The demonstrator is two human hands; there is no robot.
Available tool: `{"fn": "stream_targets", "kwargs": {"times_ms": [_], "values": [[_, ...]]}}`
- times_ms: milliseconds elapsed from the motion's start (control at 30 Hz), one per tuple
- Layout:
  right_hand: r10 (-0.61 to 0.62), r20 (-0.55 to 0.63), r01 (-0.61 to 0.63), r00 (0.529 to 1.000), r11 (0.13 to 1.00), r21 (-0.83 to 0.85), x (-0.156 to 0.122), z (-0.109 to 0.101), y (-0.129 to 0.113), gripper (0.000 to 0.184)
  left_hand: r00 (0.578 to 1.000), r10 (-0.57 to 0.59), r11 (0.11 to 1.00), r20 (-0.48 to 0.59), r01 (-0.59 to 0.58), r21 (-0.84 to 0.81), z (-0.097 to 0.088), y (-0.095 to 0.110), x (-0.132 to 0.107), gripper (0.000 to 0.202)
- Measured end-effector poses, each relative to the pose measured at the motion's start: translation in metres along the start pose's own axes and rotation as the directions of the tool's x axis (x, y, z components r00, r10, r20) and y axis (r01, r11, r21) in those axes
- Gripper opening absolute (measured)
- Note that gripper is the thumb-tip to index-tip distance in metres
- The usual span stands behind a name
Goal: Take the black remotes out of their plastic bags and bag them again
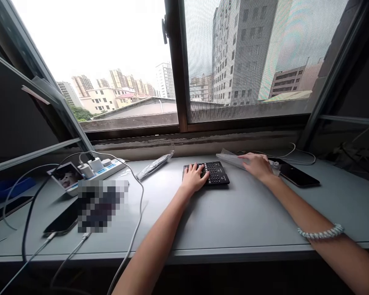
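My left hand (pixel 194 178) lies on a thin black board (pixel 217 173) covered with rows of small pale marks; its fingers are spread over the left part of it. Off to the right, my right hand (pixel 258 164) is closed over a clear plastic bag (pixel 229 158), thumb and forefinger on it. The bag shows on both sides of that hand, and what it contains cannot be made out. Behind and left of the board lies another clear plastic packet (pixel 154 166) with something dark and narrow inside.
A black phone (pixel 299 174) lies right of my right hand. On the left, a white power strip (pixel 112 166) holds several plugs beside a photo card (pixel 67 177). Another phone (pixel 64 217) is plugged in there, near a blurred-out area. White cables (pixel 140 205) cross the grey desk (pixel 233 225).
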State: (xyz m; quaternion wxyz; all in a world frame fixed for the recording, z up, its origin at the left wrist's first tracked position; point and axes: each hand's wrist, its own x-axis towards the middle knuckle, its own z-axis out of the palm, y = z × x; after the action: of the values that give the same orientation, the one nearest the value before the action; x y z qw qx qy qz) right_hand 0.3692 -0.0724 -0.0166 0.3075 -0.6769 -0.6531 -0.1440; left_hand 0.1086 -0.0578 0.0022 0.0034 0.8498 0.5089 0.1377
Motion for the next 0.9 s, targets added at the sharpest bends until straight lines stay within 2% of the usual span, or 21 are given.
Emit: {"fn": "stream_targets", "kwargs": {"times_ms": [100, 233, 300, 367, 433, 500, 567, 700, 900], "values": [[0.038, -0.051, -0.037, 0.998, 0.999, 0.016, -0.001, -0.008, -0.001, 0.030, 1.000, 0.004, 1.000, 0.001, -0.004, 0.009, 0.001, 0.000, 0.000, 0.053], [0.061, -0.242, -0.062, 0.968, 0.998, 0.001, 0.000, -0.014, -0.003, 0.031, 1.000, 0.011, 1.000, 0.002, -0.011, 0.006, 0.003, -0.001, -0.001, 0.053], [0.061, -0.297, -0.071, 0.953, 0.997, -0.021, 0.001, -0.012, -0.002, 0.031, 1.000, 0.015, 1.000, 0.003, -0.015, 0.008, 0.004, -0.001, 0.000, 0.053], [0.059, -0.241, -0.071, 0.969, 0.997, -0.042, 0.002, -0.006, 0.001, 0.030, 1.000, 0.017, 1.000, 0.009, -0.017, 0.012, 0.004, -0.002, 0.000, 0.055], [0.050, -0.086, -0.055, 0.995, 0.997, -0.052, 0.002, 0.002, 0.006, 0.026, 1.000, 0.020, 1.000, 0.016, -0.020, 0.012, 0.005, -0.002, 0.001, 0.056], [0.048, 0.074, -0.045, 0.996, 0.998, -0.040, 0.002, 0.009, 0.011, 0.024, 1.000, 0.020, 1.000, 0.019, -0.020, 0.011, 0.005, -0.002, 0.001, 0.057], [0.067, 0.160, -0.066, 0.985, 0.998, -0.015, 0.000, 0.013, 0.014, 0.025, 1.000, 0.017, 1.000, 0.018, -0.017, 0.012, 0.005, -0.002, 0.001, 0.057], [0.134, 0.179, -0.137, 0.975, 0.991, 0.003, -0.002, 0.011, 0.013, 0.024, 1.000, 0.008, 1.000, 0.020, -0.008, 0.013, 0.005, -0.002, 0.001, 0.056], [0.192, 0.094, -0.192, 0.977, 0.981, -0.006, -0.002, 0.002, 0.005, 0.029, 1.000, 0.004, 1.000, 0.008, -0.004, -0.003, 0.004, -0.001, 0.000, 0.055]]}}
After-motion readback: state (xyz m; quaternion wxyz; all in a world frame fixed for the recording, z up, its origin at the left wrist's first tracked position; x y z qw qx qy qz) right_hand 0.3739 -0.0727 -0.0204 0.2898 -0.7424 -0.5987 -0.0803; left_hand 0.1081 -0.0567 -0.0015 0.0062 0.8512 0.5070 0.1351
